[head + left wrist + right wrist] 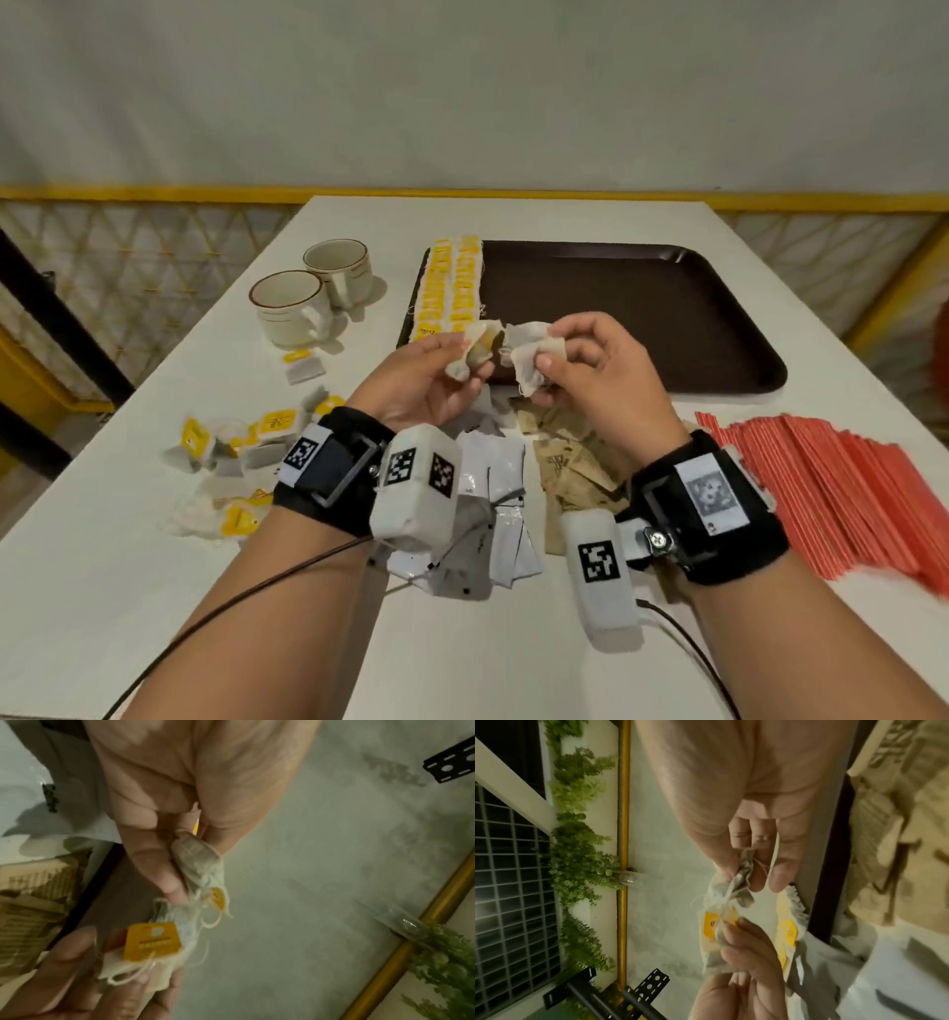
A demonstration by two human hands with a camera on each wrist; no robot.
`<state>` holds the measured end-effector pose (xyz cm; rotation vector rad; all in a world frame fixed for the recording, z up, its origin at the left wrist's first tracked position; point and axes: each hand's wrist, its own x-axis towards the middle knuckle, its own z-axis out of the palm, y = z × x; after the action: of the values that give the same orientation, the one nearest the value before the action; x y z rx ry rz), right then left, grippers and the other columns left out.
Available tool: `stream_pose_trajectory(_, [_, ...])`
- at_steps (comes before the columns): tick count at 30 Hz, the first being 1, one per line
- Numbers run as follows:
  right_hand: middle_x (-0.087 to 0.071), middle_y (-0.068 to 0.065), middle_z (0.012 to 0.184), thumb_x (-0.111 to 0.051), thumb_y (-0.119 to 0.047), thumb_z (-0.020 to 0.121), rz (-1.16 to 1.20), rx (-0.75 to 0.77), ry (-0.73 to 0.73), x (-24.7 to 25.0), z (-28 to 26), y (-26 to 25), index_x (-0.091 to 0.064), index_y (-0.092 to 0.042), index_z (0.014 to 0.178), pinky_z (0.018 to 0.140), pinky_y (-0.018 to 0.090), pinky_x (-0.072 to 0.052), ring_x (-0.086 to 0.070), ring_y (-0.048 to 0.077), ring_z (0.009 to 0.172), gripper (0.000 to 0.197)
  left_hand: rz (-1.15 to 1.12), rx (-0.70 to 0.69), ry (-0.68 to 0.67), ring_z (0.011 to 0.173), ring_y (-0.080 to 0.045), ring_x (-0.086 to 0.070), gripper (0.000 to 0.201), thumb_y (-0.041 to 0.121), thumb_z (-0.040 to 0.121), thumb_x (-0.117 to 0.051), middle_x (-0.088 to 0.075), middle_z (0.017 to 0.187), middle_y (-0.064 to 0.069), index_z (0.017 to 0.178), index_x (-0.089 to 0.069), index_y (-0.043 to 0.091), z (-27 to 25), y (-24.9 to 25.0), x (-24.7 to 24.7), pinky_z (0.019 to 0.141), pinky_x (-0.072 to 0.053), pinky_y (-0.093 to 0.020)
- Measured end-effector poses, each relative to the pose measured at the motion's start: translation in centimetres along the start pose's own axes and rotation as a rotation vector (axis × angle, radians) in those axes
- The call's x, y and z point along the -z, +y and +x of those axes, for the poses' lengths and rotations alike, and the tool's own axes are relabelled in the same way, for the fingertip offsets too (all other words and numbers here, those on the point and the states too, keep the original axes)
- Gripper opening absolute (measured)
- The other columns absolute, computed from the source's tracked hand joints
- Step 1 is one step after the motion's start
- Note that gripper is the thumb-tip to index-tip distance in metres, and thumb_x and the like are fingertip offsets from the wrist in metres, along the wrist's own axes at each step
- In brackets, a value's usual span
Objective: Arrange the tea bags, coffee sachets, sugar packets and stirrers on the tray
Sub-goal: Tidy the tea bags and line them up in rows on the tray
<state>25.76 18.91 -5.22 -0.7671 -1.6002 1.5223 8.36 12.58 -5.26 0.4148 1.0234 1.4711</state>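
A plain off-white wall [462,87] fills the far side of the scene. Along its base runs a yellow rail [154,192], with a cream lattice panel [128,257] below it — diamond-patterned, on both sides of the table. The white table [154,565] stands square to the wall, its far edge close to the rail. The right wrist view shows green foliage [577,845] hanging beside a grey wire grid [508,882], a clear bulb [628,879] on the rail, and black perforated brackets [652,983]. Lighting is dim and even.
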Motion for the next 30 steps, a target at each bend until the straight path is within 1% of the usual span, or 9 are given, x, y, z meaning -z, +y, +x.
stream_pose_trajectory(2, [-0.065, 0.011, 0.084, -0.060, 0.002, 0.089, -0.014, 0.011, 0.000, 0.4, 0.1, -0.3, -0.050, -0.018, 0.109, 0.062, 0.028, -0.058, -0.067, 0.012, 0.072, 0.030, -0.038, -0.018, 0.014, 0.059, -0.016, -0.066, 0.031, 0.001, 0.097, -0.044, -0.060, 0.079, -0.013, 0.126, -0.045, 0.011, 0.1, -0.1, 0.2, 0.046, -0.052, -0.021])
stream_pose_trajectory(4, [-0.068, 0.010, 0.089, -0.059, 0.000, 0.090, -0.024, 0.010, -0.019, 0.6, 0.1, -0.3, -0.056, -0.015, 0.109, 0.062, 0.026, -0.057, -0.068, 0.012, 0.076, 0.024, -0.027, -0.045, 0.022, 0.058, -0.017, -0.065, 0.039, -0.007, 0.094, -0.041, -0.060, 0.078, -0.013, 0.127, -0.046, 0.013, 0.0, -0.3, 0.1, 0.047, -0.051, -0.021])
stream_pose_trajectory(8, [-0.070, 0.013, 0.092, -0.061, -0.011, 0.091, -0.096, 0.034, 0.006, 0.5, 0.0, 0.1, -0.067, -0.016, 0.092, 0.072, 0.043, -0.055, -0.065, 0.028, 0.080, 0.008, 0.026, -0.051, 0.038, 0.053, -0.015, -0.062, 0.032, -0.012, 0.093, -0.037, -0.059, 0.069, -0.009, 0.108, -0.050, 0.013, -0.1, -0.7, -0.5, 0.045, -0.050, -0.021])
stream_pose_trajectory(13, [-0.068, 0.019, 0.099, -0.064, -0.013, 0.087, 0.044, 0.004, -0.111, 0.6, -0.3, -0.2, -0.068, -0.009, 0.095, 0.071, 0.041, -0.043, -0.054, 0.031, 0.084, 0.009, 0.018, 0.091, -0.066, 0.044, -0.008, -0.050, 0.024, -0.005, 0.097, -0.028, -0.056, 0.060, -0.003, 0.094, -0.047, 0.010, -0.4, -0.6, -0.7, 0.041, -0.042, -0.016])
stream_pose_trajectory(17, [-0.066, 0.013, 0.119, -0.064, -0.019, 0.079, 0.053, -0.025, -0.240, 0.5, -0.6, -0.2, -0.069, -0.008, 0.097, 0.095, 0.048, -0.047, -0.062, 0.034, 0.109, 0.022, 0.088, 0.118, -0.144, 0.043, -0.006, -0.046, 0.023, 0.001, 0.099, -0.031, -0.051, 0.060, -0.003, 0.101, -0.052, 0.010, -1.0, -1.0, -1.2, 0.038, -0.039, -0.015])
stream_pose_trajectory(23, [-0.071, 0.017, 0.097, -0.061, -0.007, 0.089, 0.027, -0.006, -0.221, 0.5, -0.6, 0.0, -0.069, -0.006, 0.096, 0.089, 0.044, -0.053, -0.066, 0.027, 0.089, 0.011, 0.111, 0.153, -0.225, 0.046, -0.006, -0.051, 0.017, -0.005, 0.085, -0.049, -0.055, 0.061, -0.003, 0.095, -0.053, 0.008, -1.7, -1.0, -2.0, 0.040, -0.042, -0.014])
stream_pose_trajectory(27, [-0.073, 0.010, 0.088, -0.061, -0.005, 0.089, 0.024, -0.003, -0.140, 0.6, -0.4, 0.1, -0.071, -0.007, 0.093, 0.080, 0.036, -0.055, -0.067, 0.020, 0.082, 0.011, 0.056, 0.113, -0.143, 0.050, -0.005, -0.054, 0.022, 0.004, 0.097, -0.037, -0.058, 0.066, -0.004, 0.101, -0.058, 0.009, -1.7, -1.2, -2.3, 0.044, -0.045, -0.012])
stream_pose_trajectory(29, [-0.073, 0.013, 0.090, -0.062, -0.006, 0.088, 0.041, -0.024, -0.093, 0.6, -0.2, 0.3, -0.071, -0.005, 0.095, 0.081, 0.038, -0.056, -0.068, 0.023, 0.084, 0.011, -0.004, 0.132, -0.129, 0.053, -0.008, -0.057, 0.022, 0.017, 0.098, -0.041, -0.060, 0.073, -0.007, 0.111, -0.056, 0.008, -1.6, -1.2, -2.2, 0.046, -0.048, -0.014])
stream_pose_trajectory(30, [-0.072, 0.016, 0.093, -0.063, -0.006, 0.088, 0.055, -0.037, -0.067, 0.7, -0.2, 0.3, -0.070, -0.004, 0.096, 0.084, 0.041, -0.055, -0.068, 0.028, 0.088, 0.011, -0.047, 0.147, -0.142, 0.057, -0.010, -0.059, 0.033, 0.028, 0.096, -0.047, -0.062, 0.078, -0.009, 0.119, -0.054, 0.006, -1.5, -1.2, -2.0, 0.049, -0.051, -0.016])
